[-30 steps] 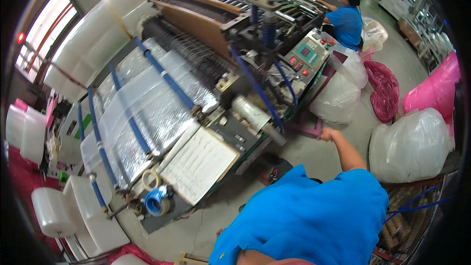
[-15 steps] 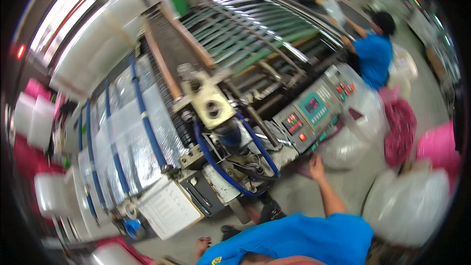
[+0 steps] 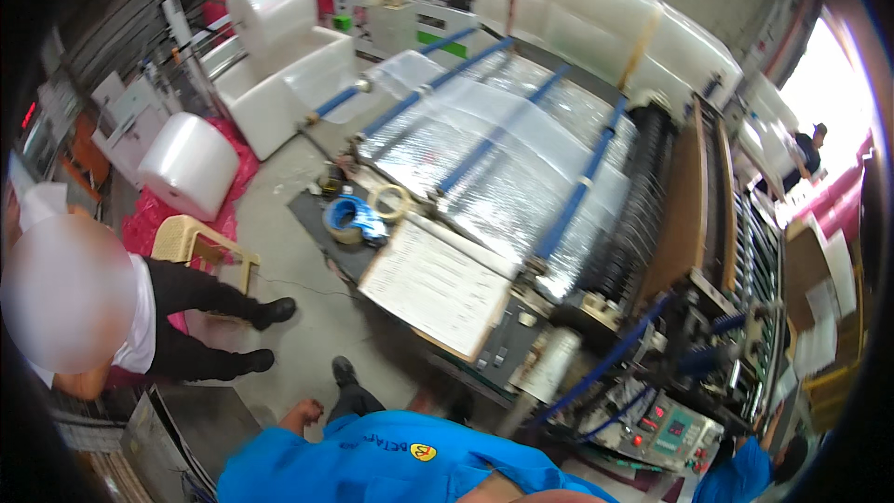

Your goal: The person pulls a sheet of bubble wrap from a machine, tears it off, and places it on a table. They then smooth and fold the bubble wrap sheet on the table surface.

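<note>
My left hand (image 3: 302,411) hangs beside my blue shirt (image 3: 372,461), low in the view, with its fingers curled into a fist and nothing visible in it. It is above the concrete floor, next to my black shoe (image 3: 344,372). My right hand is out of sight. In front of me stands a long machine with bubble film (image 3: 503,149) stretched over blue rollers (image 3: 573,191). A printed paper sheet (image 3: 438,284) lies on the near end of the machine.
A blue tape roll (image 3: 349,216) and a pale tape roll (image 3: 389,202) lie by the sheet. A person in black trousers (image 3: 200,289) sits at left near a yellow plastic chair (image 3: 191,242). Bubble-wrap rolls (image 3: 186,163) stand behind. A control panel (image 3: 670,428) is at lower right, with another blue-shirted person (image 3: 745,475) beside it.
The view has swung round: the machine now runs away to the upper right. My right arm, which reached toward the control panel, has left the picture. My left fist has come into view.
</note>
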Motion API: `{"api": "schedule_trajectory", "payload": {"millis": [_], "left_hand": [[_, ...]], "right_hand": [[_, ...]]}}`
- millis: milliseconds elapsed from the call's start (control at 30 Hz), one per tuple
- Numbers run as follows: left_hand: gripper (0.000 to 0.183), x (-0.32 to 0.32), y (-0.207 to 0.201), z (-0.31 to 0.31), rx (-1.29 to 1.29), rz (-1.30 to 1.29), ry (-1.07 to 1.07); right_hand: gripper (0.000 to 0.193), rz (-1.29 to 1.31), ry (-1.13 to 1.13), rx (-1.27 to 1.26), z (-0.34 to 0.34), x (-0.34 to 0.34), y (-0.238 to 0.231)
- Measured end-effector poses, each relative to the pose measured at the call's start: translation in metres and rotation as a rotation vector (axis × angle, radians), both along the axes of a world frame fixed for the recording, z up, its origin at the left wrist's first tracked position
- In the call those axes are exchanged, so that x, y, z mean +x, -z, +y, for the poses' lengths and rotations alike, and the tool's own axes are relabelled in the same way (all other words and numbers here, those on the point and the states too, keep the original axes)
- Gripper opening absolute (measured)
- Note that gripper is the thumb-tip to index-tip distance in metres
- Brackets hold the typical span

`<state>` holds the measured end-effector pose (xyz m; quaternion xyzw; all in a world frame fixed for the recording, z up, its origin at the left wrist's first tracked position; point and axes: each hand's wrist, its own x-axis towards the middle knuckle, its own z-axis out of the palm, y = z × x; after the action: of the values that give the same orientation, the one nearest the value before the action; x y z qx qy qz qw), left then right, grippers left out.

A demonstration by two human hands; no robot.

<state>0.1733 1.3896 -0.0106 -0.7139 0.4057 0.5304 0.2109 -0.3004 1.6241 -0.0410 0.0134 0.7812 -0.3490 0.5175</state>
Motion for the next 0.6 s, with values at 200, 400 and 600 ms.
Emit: {"api": "schedule_trajectory", "payload": {"millis": [200, 400, 600], "left_hand": [[0.027, 0.171, 0.081, -0.020, 0.052, -0.093, 0.031], [0.027, 0.216, 0.046, -0.167, -0.452, 0.248, -0.010], [0.038, 0.171, 0.025, -0.321, -0.440, 0.217, 0.177]], "right_hand": [[0.032, -0.433, -0.040, -0.029, -0.152, 0.088, 0.018], [0.035, -0.430, -0.838, -0.135, -0.372, 0.226, -0.073], [0.027, -0.510, -1.153, -0.456, -0.530, 0.368, -0.171]]}}
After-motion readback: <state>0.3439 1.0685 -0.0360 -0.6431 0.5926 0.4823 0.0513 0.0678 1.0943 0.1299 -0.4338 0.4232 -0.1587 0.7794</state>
